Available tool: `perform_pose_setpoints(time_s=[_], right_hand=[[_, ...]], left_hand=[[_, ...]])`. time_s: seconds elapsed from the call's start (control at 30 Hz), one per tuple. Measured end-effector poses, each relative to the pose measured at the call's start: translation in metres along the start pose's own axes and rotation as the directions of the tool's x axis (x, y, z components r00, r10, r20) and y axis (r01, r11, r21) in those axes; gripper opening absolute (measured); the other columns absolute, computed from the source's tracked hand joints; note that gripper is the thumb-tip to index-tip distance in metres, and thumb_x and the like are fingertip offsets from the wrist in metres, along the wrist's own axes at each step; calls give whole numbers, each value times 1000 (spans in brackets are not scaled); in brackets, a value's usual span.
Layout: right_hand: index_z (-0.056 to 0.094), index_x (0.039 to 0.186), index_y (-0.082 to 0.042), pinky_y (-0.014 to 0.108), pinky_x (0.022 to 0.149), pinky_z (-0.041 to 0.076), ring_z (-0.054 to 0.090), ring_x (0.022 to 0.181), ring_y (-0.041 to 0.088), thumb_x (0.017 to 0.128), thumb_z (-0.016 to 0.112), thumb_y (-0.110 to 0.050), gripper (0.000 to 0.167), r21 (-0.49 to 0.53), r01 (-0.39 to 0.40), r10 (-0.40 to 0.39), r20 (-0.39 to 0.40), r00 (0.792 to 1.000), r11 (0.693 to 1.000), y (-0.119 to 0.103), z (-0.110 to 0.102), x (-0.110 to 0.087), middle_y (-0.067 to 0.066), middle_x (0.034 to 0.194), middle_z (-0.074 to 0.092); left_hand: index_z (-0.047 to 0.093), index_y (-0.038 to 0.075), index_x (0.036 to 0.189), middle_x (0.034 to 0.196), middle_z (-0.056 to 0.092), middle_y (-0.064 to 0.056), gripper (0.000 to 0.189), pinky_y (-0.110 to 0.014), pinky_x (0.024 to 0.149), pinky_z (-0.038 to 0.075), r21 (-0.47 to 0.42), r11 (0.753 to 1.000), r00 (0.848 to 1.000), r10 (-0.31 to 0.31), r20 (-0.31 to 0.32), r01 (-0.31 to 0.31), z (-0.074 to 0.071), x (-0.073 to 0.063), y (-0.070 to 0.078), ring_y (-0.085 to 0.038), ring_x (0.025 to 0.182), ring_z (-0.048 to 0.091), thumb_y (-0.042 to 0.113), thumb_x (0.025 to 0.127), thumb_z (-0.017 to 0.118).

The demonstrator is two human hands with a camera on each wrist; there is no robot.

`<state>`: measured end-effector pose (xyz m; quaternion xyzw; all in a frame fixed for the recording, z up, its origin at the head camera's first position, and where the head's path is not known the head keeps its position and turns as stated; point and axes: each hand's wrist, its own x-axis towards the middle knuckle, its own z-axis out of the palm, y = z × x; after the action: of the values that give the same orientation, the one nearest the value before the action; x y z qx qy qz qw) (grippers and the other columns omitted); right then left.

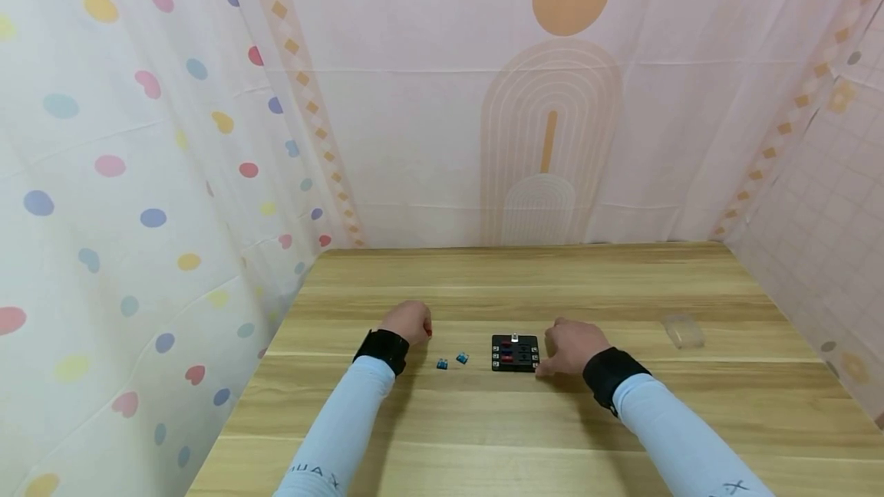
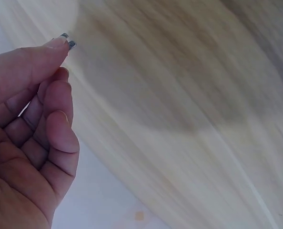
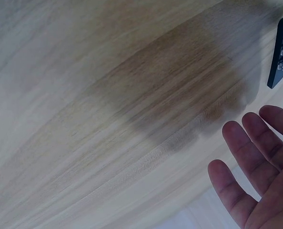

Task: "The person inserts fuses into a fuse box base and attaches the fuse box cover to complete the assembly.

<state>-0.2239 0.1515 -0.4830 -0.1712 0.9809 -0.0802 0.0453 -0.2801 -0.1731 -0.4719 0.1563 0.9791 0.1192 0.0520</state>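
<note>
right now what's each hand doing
Left hand: closed, pinching a small metal-tipped piece.
Right hand: open, beside the black block; contact unclear.

On the light-blue left sleeve (image 1: 348, 420) we read dark lettering (image 1: 314, 473) ending in "AX", its first letters unclear; the light-blue right sleeve (image 1: 684, 424) shows us an "X" (image 1: 736, 487).
</note>
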Motion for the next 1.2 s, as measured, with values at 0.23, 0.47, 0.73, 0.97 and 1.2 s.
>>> perform_pose_setpoints(time_s=[0.23,0.47,0.73,0.97,1.2], right_hand=[[72,114,-5,45,80,53,64,93,28,72,82,-54,65,10,-17,16,17,1000,1000,-2,-6,-1,11,109,66],[70,118,-3,45,83,53,64,102,31,76,81,-52,66,4,-4,4,15,1000,1000,-2,-10,0,13,114,66],[70,120,-4,47,86,53,63,106,33,79,80,-49,62,-6,10,-10,-9,1000,1000,-1,-12,0,16,118,66],[70,119,-4,47,86,52,64,105,33,80,79,-47,58,6,7,-7,-25,1000,1000,0,-14,2,16,118,66],[70,119,-5,48,87,52,63,107,34,81,79,-47,57,1,9,-9,-24,1000,1000,-1,-16,3,16,120,65]], left_hand=[[73,11,71,73,65,1,17,-31,66,52,10,1000,1000,21,-6,-21,-5,4,10,-15,68,57,-2,81,77],[75,9,76,76,67,2,10,-30,69,52,22,996,996,90,-11,-90,-11,7,23,-12,69,58,1,82,77],[75,10,78,78,68,2,9,-30,72,52,28,989,990,143,6,-143,-16,10,40,-12,73,60,4,84,77],[76,10,79,79,68,2,10,-30,73,53,40,982,983,182,25,-183,-20,11,57,-13,75,62,5,87,75],[77,10,81,80,70,1,7,-27,72,53,64,970,972,234,34,-236,-23,15,75,-13,75,64,5,86,75]])
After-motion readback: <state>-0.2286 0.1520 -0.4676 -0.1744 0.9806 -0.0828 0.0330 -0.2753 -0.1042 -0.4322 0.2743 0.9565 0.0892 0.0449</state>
